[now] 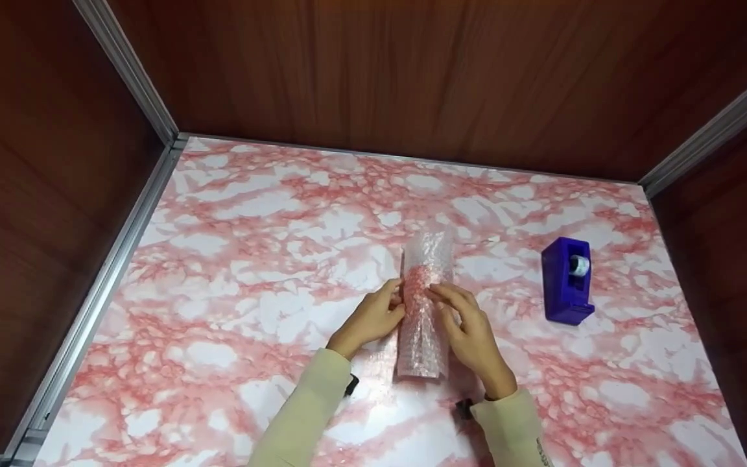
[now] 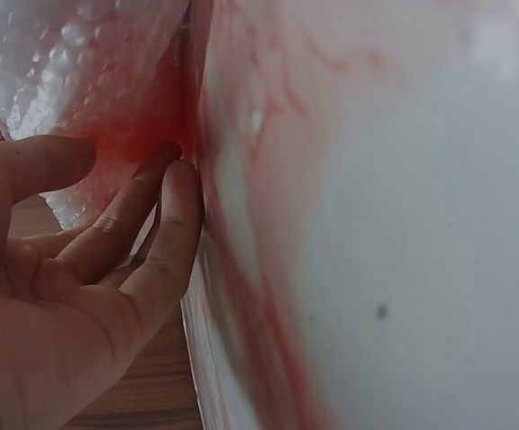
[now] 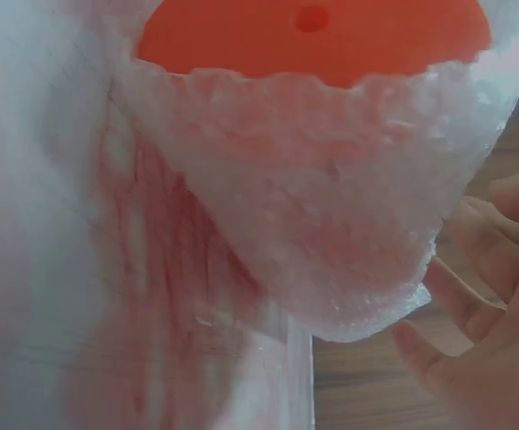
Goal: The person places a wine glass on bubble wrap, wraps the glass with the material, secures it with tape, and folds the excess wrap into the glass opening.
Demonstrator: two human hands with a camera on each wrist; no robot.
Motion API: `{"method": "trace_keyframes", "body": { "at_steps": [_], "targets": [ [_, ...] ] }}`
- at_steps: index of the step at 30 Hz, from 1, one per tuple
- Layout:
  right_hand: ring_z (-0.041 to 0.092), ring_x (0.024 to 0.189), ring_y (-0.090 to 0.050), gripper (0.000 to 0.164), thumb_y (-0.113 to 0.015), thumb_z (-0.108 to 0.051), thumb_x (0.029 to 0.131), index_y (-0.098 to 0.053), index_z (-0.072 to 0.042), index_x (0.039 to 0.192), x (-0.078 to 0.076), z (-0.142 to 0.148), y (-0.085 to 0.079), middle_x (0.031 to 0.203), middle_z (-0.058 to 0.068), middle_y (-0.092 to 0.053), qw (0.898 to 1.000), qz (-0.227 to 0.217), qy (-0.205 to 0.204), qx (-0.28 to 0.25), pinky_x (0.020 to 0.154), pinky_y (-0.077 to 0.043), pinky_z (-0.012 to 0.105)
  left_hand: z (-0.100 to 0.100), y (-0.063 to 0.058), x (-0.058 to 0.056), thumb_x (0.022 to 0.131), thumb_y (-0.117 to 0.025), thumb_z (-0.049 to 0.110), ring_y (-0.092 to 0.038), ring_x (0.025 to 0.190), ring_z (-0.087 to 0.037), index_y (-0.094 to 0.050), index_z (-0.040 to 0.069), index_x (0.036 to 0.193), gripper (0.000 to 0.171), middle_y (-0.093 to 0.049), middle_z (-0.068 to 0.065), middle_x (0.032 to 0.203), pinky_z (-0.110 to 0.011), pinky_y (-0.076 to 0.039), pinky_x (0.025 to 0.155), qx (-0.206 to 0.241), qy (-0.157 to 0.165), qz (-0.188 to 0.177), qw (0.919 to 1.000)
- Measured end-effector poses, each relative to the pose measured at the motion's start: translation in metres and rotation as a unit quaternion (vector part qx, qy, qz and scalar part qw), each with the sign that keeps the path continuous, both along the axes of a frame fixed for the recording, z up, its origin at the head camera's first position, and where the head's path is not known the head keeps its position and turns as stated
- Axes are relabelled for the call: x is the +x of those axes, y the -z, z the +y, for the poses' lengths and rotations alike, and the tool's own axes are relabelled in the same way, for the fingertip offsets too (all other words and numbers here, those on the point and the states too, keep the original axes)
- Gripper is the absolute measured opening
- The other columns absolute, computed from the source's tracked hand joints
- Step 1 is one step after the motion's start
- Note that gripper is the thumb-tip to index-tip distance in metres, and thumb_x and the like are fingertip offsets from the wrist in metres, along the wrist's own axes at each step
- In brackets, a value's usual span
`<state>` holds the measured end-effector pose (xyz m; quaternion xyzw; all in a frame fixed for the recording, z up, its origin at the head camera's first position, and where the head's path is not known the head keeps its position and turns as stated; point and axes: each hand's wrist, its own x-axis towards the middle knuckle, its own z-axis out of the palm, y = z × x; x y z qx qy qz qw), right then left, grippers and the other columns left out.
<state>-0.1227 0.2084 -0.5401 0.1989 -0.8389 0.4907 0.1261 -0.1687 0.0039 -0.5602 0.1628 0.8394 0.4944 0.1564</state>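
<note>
A roll of clear bubble wrap point(image 1: 424, 344) lies lengthwise on the table. It is wrapped around an orange-red object, whose flat end with a small round hole point(image 3: 312, 19) shows at the roll's open end in the right wrist view. My left hand point(image 1: 373, 316) is at the roll's left side; in the left wrist view its thumb is against the bubble wrap point(image 2: 80, 67) and the fingertips reach down to the tabletop along its lower edge. From the right, my right hand point(image 1: 474, 331) touches the roll, fingertips on its top and thumb by its side, fingers loosely bent.
On the right of the table stands a blue tape dispenser point(image 1: 567, 282) with a roll of tape point(image 1: 579, 265) in it. The tabletop point(image 1: 218, 311) has a red and white marbled pattern. Dark wooden panels point(image 1: 373, 78) with metal edging enclose it at the back and sides.
</note>
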Motion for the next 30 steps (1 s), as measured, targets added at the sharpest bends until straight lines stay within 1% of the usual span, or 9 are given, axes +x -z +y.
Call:
{"method": "trace_keyframes", "body": {
  "at_steps": [4,6,8,11,16,20,22,27,30],
  "targets": [
    [0.034,0.129,-0.048,0.04,-0.064,0.004,0.095,-0.061,-0.001,0.134,0.001,-0.002,0.001,0.128,0.009,-0.065,0.998,0.041,0.009,0.051,0.105,-0.04,0.038,0.001,0.0,0.0,0.097,-0.055,0.009,-0.066,0.103,-0.02,-0.042,-0.001,0.148,0.053,-0.069,-0.011,0.114,-0.033,-0.051,0.089,-0.018,0.009,0.024,0.9995],
    [0.036,0.128,-0.049,0.042,-0.068,0.005,0.092,-0.062,-0.001,0.133,0.001,-0.002,0.002,0.127,0.01,-0.065,0.996,0.056,0.012,0.069,0.102,-0.043,0.043,0.001,-0.001,0.0,0.096,-0.057,0.008,-0.066,0.098,-0.02,-0.045,-0.003,0.145,0.052,-0.069,-0.011,0.11,-0.034,-0.051,0.086,-0.028,0.008,0.051,0.9983],
    [0.036,0.127,-0.05,0.044,-0.071,0.004,0.089,-0.062,-0.002,0.132,0.0,-0.001,0.002,0.126,0.008,-0.065,0.995,0.061,0.016,0.083,0.101,-0.044,0.046,0.001,-0.004,0.0,0.094,-0.06,0.007,-0.064,0.098,-0.022,-0.049,-0.005,0.142,0.052,-0.067,-0.011,0.109,-0.036,-0.051,0.087,-0.038,0.003,0.079,0.9962],
    [0.035,0.127,-0.05,0.046,-0.074,0.002,0.087,-0.063,-0.002,0.131,0.0,0.0,0.002,0.127,0.008,-0.065,0.993,0.06,0.02,0.095,0.1,-0.044,0.049,0.0,-0.007,0.001,0.093,-0.063,0.01,-0.062,0.099,-0.024,-0.052,-0.003,0.141,0.051,-0.064,-0.012,0.114,-0.038,-0.049,0.089,-0.048,-0.007,0.101,0.9937],
    [0.034,0.126,-0.052,0.046,-0.076,0.001,0.086,-0.064,-0.002,0.13,-0.001,0.002,0.001,0.126,0.009,-0.065,0.993,0.066,0.018,0.096,0.1,-0.044,0.048,0.0,-0.012,0.0,0.097,-0.062,0.013,-0.063,0.104,-0.021,-0.053,0.005,0.144,0.048,-0.062,-0.011,0.124,-0.031,-0.051,0.087,-0.001,-0.014,0.097,0.9952],
    [0.035,0.124,-0.053,0.046,-0.077,0.002,0.085,-0.064,-0.002,0.129,-0.002,0.003,0.003,0.125,0.009,-0.066,0.992,0.084,0.013,0.095,0.101,-0.044,0.044,-0.001,-0.013,0.001,0.101,-0.061,0.025,-0.062,0.102,-0.02,-0.047,0.016,0.15,0.052,-0.06,-0.005,0.125,-0.032,-0.051,0.085,0.014,0.008,0.108,0.994],
    [0.035,0.123,-0.053,0.047,-0.078,0.002,0.084,-0.065,-0.002,0.128,-0.003,0.004,0.003,0.125,0.01,-0.065,0.991,0.093,0.009,0.093,0.102,-0.043,0.038,-0.003,-0.014,0.002,0.1,-0.061,0.037,-0.059,0.11,-0.022,-0.04,0.025,0.154,0.059,-0.056,-0.005,0.133,-0.037,-0.049,0.09,0.003,0.025,0.109,0.9938],
    [0.034,0.124,-0.052,0.047,-0.077,0.003,0.084,-0.064,-0.003,0.13,-0.002,0.005,0.001,0.127,0.01,-0.064,0.993,0.072,0.008,0.098,0.102,-0.044,0.043,-0.005,-0.022,0.002,0.093,-0.062,0.058,-0.054,0.12,-0.024,-0.025,0.042,0.158,0.077,-0.046,-0.008,0.142,-0.045,-0.046,0.097,-0.048,0.071,0.097,0.9916],
    [0.033,0.124,-0.052,0.047,-0.076,0.003,0.085,-0.064,-0.005,0.13,-0.001,0.006,0.001,0.127,0.012,-0.063,0.993,0.059,0.012,0.105,0.099,-0.045,0.051,-0.004,-0.03,-0.002,0.089,-0.064,0.061,-0.056,0.105,-0.019,-0.023,0.047,0.157,0.081,-0.049,-0.006,0.131,-0.041,-0.049,0.09,-0.094,0.095,0.109,0.985]
  ]
}}
